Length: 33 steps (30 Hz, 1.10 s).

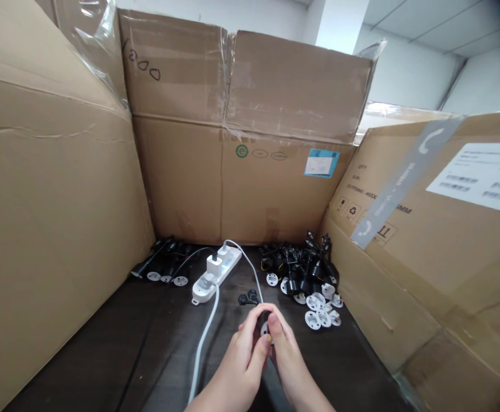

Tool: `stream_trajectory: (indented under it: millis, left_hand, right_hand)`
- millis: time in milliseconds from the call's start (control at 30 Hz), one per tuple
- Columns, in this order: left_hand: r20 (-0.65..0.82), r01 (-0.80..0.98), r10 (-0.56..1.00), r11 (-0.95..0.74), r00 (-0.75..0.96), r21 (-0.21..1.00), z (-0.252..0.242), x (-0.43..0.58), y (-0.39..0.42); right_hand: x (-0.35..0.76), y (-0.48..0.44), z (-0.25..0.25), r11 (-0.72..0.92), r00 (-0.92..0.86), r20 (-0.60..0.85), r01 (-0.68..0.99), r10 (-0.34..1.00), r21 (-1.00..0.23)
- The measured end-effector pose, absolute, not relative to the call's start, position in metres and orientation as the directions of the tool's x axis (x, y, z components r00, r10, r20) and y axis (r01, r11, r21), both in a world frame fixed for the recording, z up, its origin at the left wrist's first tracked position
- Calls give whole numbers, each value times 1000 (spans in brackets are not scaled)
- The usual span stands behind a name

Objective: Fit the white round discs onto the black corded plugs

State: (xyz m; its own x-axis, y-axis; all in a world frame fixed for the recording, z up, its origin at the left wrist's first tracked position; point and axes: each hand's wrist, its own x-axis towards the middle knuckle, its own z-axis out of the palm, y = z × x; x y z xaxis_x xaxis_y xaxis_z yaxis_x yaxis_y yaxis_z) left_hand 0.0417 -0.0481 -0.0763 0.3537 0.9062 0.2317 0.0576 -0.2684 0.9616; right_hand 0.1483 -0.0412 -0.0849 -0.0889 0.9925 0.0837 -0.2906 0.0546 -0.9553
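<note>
My left hand [246, 353] and my right hand [288, 350] are cupped together low in the middle of the view. Between them they grip a small black part with a white round face [264, 329]; fingers cover most of it, so its full shape is hidden. Both thumbs press at the white face from the near side. A thin white cable [256, 277] runs down to the hands from behind, and I cannot tell whether it joins the held part. Just beyond my fingers lie a few small black pieces [248, 297].
A white power strip [201, 290] with plugs stands left of centre, its thick cord [204, 343] running toward me. Black parts [303, 269] and white discs [313, 320] pile up at right; similar black parts [164, 257] lie at left. Cardboard boxes [181, 177] wall the dark table [103, 355].
</note>
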Motion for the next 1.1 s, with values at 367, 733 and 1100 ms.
stream_trajectory:
  millis: [367,733,1100]
  left_hand:
    - [184,2,902,-201,390,980,-71,44,-49]
    - [205,-43,912,-203,355,978,-84,44,-42]
    - [201,-8,916,-211,347,977,-81,44,-44]
  right_hand:
    - [149,-38,-93,28,-42,42,-284,998,-958]
    - [153,-43,-77,-11,-145,36,-314,989,-949]
    - [149,-38,-86,35,-83,60,-270,995,-962]
